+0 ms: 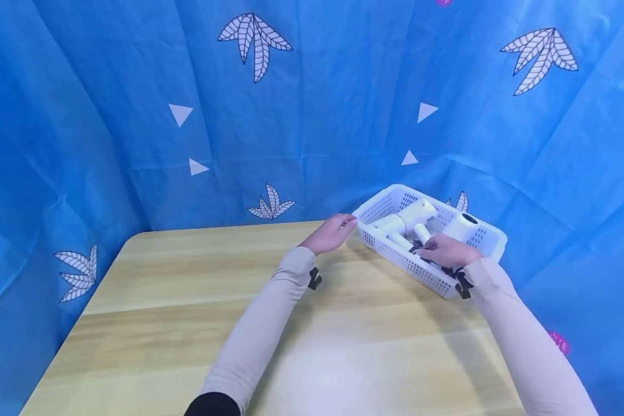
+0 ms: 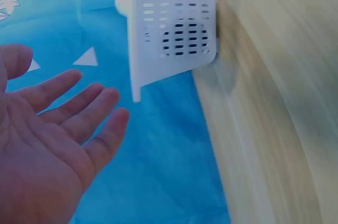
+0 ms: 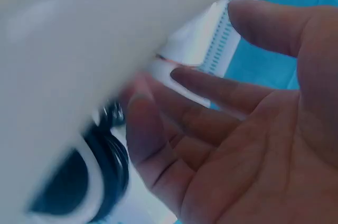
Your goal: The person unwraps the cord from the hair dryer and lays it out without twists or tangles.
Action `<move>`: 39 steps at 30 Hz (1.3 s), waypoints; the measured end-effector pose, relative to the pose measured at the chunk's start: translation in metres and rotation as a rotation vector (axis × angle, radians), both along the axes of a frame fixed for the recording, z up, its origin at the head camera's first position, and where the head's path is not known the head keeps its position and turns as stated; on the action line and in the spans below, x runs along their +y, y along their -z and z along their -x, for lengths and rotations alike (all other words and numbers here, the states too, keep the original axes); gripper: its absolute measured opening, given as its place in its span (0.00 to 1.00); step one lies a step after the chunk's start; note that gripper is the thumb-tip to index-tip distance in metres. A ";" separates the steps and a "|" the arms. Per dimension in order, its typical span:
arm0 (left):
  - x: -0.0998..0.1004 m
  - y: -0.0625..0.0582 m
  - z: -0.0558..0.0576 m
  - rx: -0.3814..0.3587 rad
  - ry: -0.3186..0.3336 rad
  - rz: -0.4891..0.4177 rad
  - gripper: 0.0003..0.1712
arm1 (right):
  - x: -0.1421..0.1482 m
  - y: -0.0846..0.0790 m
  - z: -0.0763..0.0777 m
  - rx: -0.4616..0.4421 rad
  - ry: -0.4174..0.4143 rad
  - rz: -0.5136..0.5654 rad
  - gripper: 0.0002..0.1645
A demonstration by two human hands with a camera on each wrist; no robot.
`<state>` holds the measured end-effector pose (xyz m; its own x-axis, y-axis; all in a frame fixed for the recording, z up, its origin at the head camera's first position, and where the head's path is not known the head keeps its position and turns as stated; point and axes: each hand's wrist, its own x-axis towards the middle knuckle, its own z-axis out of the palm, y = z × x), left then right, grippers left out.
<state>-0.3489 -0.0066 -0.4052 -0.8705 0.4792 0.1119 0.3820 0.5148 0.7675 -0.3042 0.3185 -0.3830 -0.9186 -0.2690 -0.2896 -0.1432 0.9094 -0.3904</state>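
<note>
A white perforated plastic basket (image 1: 411, 267) stands at the table's back right. Inside lie white tube-shaped appliance parts (image 1: 416, 215), resembling a hair dryer, and a white cylinder (image 1: 461, 226) with a dark end. My right hand (image 1: 449, 252) reaches into the basket beside a dark cord. In the right wrist view that hand (image 3: 243, 129) has its thumb apart and fingers loosely bent; a blurred white surface (image 3: 79, 49) partly covers the fingertips. Black coiled cord (image 3: 113, 155) shows below. My left hand (image 2: 58, 134), fingers spread and relaxed, is by the basket's left corner, a small gap away.
The wooden table (image 1: 177, 312) extends left and forward of the basket. Behind and to both sides hangs a blue curtain (image 1: 333, 104) with white leaf and triangle prints, close to the basket's far side. Dark straps (image 1: 314, 278) circle the wrists.
</note>
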 end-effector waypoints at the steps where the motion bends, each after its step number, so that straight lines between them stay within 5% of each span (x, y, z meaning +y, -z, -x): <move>1: 0.003 0.001 0.003 -0.010 -0.006 -0.007 0.30 | -0.001 0.001 0.000 -0.015 0.009 -0.005 0.30; 6: 0.023 0.006 0.015 -0.030 -0.045 -0.017 0.29 | -0.002 0.004 0.000 -0.059 0.014 -0.001 0.28; 10: 0.044 0.004 0.023 0.006 -0.015 0.018 0.28 | 0.000 0.003 -0.002 -0.083 0.023 0.006 0.24; 17: 0.073 -0.001 0.030 0.040 0.027 0.159 0.27 | 0.004 0.008 -0.007 -0.160 0.174 0.079 0.16; 23: 0.085 0.000 0.033 0.014 -0.015 0.306 0.27 | -0.001 0.016 -0.007 -0.118 0.225 0.074 0.19; 31: 0.110 0.028 0.063 0.022 -0.110 0.533 0.16 | -0.002 0.037 0.000 -0.008 0.274 0.037 0.10; 39: 0.128 0.026 0.061 -0.035 -0.144 0.697 0.23 | -0.001 0.043 0.002 0.014 0.305 -0.022 0.13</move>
<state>-0.4101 0.1216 -0.4314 -0.9279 0.3093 -0.2082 0.2547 0.9336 0.2521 -0.3063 0.3170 -0.4259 -0.9600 0.0258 -0.2789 0.1321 0.9197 -0.3697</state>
